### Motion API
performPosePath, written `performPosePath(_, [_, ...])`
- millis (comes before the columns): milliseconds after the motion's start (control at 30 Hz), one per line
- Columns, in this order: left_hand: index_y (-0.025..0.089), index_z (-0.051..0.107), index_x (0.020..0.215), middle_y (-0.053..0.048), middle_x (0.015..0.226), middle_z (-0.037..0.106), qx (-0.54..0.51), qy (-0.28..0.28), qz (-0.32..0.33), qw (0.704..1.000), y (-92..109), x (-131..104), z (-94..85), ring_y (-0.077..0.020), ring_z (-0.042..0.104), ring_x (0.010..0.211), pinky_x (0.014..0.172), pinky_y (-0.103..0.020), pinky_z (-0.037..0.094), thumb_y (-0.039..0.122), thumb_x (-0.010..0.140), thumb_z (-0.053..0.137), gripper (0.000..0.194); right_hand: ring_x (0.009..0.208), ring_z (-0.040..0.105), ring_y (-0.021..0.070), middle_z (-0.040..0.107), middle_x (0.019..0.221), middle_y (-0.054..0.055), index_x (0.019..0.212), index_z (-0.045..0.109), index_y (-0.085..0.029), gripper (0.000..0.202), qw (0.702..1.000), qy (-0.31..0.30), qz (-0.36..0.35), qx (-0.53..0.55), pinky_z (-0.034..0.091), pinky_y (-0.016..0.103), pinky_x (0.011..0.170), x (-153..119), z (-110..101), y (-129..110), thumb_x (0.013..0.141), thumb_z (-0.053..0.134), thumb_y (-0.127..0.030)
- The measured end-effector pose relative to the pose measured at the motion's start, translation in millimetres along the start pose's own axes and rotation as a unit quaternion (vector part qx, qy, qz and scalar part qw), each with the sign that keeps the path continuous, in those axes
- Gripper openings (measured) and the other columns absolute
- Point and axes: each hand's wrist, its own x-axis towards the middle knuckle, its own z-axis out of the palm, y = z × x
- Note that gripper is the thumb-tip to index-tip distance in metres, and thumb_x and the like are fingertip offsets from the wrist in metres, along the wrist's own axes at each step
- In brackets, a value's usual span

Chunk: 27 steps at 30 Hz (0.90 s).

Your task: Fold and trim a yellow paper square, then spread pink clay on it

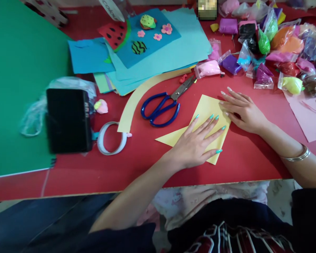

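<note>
A folded sheet of yellow paper [205,107] lies on the red table, one pointed corner sticking out to the left. My left hand [193,144] rests flat on it with the fingers spread, covering its middle. At the paper's right edge is my right hand [242,110], its fingers stretched out and the tips touching the upper right corner. Neither hand grips anything. Just left of the paper, blue-handled scissors [164,105] lie with their blades pointing up and to the right.
A curved yellow paper strip [137,95] and a white tape roll [99,140] lie left of the scissors, near a black box [68,119]. Blue sheets [160,52] with clay shapes are behind. Several bagged clay lumps [263,75] crowd the back right. A green board [23,88] stands left.
</note>
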Motion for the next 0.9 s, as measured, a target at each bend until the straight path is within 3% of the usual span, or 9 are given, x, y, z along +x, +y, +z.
performPosePath(133, [0.017, 0.031, 0.149, -0.018, 0.158, 0.025, 0.032, 0.036, -0.007, 0.999, 7, 6, 5.5, -0.0309, 0.023, 0.147, 0.117, -0.057, 0.016, 0.059, 0.095, 0.035, 0.069, 0.144, 0.03, 0.0276, 0.037, 0.153, 0.012, 0.134, 0.056, -0.016, 0.047, 1.0, 0.004, 0.026, -0.012, 0.03, 0.055, 0.114, -1, 3, 0, 0.094, 0.044, -0.039])
performPosePath(267, [0.015, 0.034, 0.148, -0.021, 0.156, 0.027, 0.049, 0.048, 0.009, 0.998, 7, 10, 8.6, -0.032, 0.024, 0.146, 0.116, -0.059, 0.017, 0.06, 0.096, 0.031, 0.069, 0.145, 0.029, 0.0288, 0.036, 0.153, 0.018, 0.137, 0.051, -0.01, 0.061, 1.0, -0.018, 0.017, -0.01, 0.025, 0.053, 0.117, -1, 5, 1, 0.091, 0.048, -0.05])
performPosePath(600, [0.022, 0.04, 0.145, -0.017, 0.155, 0.032, 0.026, 0.056, 0.001, 0.998, 3, 12, 7.4, -0.0359, 0.028, 0.144, 0.112, -0.071, 0.005, 0.062, 0.093, 0.04, 0.066, 0.145, 0.029, 0.0294, 0.037, 0.152, 0.019, 0.135, 0.052, -0.009, 0.056, 0.999, -0.017, 0.026, -0.017, 0.025, 0.053, 0.118, -2, 7, -1, 0.092, 0.047, -0.044])
performPosePath(900, [0.021, 0.04, 0.145, -0.016, 0.155, 0.034, 0.017, 0.059, -0.006, 0.998, 4, 13, 9.5, -0.0328, 0.026, 0.145, 0.114, -0.068, 0.006, 0.064, 0.092, 0.039, 0.068, 0.144, 0.032, 0.0283, 0.04, 0.151, 0.019, 0.135, 0.053, -0.012, 0.053, 0.999, 0.0, 0.034, -0.026, 0.029, 0.051, 0.117, -5, 7, -2, 0.091, 0.049, -0.042])
